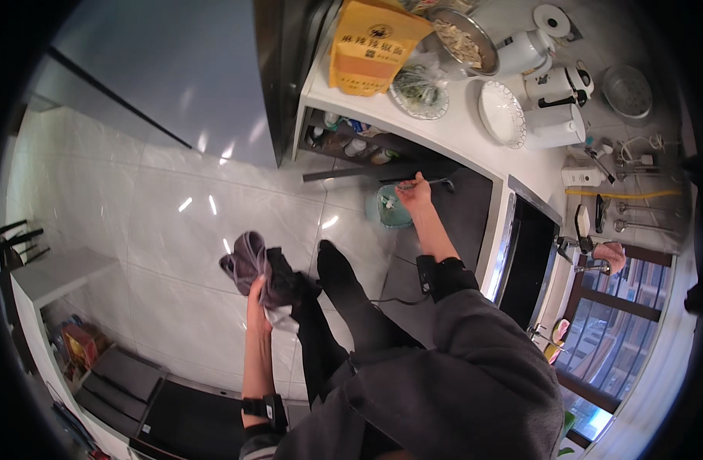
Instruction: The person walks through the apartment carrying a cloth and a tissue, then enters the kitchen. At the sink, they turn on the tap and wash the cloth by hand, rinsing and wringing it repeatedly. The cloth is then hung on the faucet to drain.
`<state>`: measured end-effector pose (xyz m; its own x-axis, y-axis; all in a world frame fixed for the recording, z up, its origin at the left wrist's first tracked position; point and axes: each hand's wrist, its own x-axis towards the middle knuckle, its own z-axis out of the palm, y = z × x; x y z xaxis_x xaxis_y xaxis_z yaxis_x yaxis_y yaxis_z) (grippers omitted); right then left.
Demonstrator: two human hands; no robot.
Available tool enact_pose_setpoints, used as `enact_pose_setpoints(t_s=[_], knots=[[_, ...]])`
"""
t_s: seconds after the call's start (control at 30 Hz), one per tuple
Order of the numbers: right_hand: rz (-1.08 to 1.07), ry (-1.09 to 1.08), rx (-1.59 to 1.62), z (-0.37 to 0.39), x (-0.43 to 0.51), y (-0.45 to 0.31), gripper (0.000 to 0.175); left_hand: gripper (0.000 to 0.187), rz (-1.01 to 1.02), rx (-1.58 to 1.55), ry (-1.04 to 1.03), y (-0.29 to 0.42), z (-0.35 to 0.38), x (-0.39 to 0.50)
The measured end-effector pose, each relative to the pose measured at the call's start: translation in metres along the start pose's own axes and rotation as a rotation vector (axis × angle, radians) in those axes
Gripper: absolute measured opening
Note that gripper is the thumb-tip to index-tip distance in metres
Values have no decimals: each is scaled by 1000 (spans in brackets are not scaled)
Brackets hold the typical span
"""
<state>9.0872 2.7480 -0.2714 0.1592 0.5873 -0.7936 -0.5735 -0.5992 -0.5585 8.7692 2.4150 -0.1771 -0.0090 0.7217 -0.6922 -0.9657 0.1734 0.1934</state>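
My left hand [257,307] grips a bunched dark grey-purple cloth [250,259] in front of my legs. A white piece [283,319] hangs beside that hand; whether it belongs to the cloth I cannot tell. My right hand [416,194] is curled, palm up, around a bar-shaped handle [444,184] at the dark cabinet front [357,172] below the counter. Just under this hand, a teal waste bin [394,215] stands on the floor with some white litter inside. The open cabinet [351,141] shows bottles and packets on its shelf.
On the white counter [463,138] stand a yellow food pouch [374,49], a metal bowl of food pieces [463,40], a bagged plate of greens [417,92], and a white bowl [502,112]. A grey refrigerator [173,69] rises at left. My feet are on glossy floor tiles [179,230].
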Motion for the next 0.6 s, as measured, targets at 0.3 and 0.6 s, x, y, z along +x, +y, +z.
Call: enact_pose_setpoints(t_s=[0.3, 0.6], knots=[[48, 73, -137, -53, -59, -11, 34, 38, -21, -38, -19, -31, 14, 57], [-110, 230, -421, -51, -124, -15, 23, 32, -99, 65, -8, -26, 25, 127]])
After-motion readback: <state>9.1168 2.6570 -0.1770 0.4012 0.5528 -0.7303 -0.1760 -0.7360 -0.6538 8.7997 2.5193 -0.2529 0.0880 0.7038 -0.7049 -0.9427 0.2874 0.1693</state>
